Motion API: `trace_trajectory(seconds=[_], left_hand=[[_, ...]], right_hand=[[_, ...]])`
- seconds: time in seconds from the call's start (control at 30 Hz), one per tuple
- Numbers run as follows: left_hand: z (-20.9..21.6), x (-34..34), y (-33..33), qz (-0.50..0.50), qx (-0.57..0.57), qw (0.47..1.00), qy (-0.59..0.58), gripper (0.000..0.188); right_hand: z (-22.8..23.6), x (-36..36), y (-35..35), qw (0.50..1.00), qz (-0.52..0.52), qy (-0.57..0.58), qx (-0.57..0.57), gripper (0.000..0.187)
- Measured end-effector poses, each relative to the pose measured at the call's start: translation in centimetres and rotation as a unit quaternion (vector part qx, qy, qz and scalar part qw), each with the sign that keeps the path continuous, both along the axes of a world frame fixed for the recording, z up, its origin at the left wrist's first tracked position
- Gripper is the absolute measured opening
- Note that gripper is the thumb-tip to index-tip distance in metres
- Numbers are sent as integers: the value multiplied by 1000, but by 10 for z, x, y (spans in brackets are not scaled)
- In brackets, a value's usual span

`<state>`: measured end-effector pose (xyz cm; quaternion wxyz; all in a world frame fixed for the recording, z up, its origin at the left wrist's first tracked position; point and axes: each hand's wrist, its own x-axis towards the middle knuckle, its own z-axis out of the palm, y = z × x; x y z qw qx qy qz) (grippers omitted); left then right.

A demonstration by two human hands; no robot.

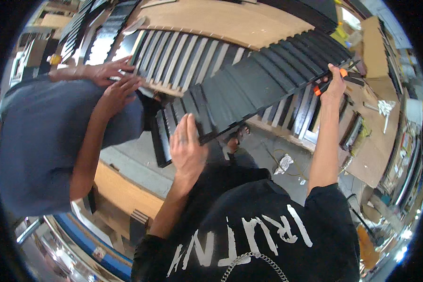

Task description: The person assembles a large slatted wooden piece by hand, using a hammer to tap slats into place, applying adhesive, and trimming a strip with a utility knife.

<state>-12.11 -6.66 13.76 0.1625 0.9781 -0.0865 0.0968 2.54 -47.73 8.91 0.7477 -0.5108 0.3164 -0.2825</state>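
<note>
1 blk slatted panel, 9 to 2 o'clock, slantwise over grey-slatted frame, prob. for support. L hand, just L of ctr: fingers straight, pressed together; contact unclear. R hand, 2 o'clock: fingers curled round orange-ended tool by panel edge. Co-worker, 9 o'clock, crowds that side; crumpled wht. paper, approx. 4.

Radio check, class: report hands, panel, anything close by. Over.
Left hand open at black panel. Right hand gripping orange-black tool. Panel aslant over grey slats. Co-worker's hands nearby, left.
</note>
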Motion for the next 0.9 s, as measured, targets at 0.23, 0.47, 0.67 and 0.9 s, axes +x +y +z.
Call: trace_trajectory(seconds=[0.23,0.47,0.67,0.9], left_hand=[[-14,0,-24,10,53,997,56,80],[-49,20,-40,-1,68,996,62,97],[-72,35,-25,-59,2,996,61,99],[-84,42,-17,-90,-12,994,69,99]], right_hand=[[-16,20,-11,996,70,20,-44,22],[35,-55,18,909,96,278,-294,41],[20,-156,104,925,317,210,-24,35],[-10,-194,191,864,398,242,-193,36]])
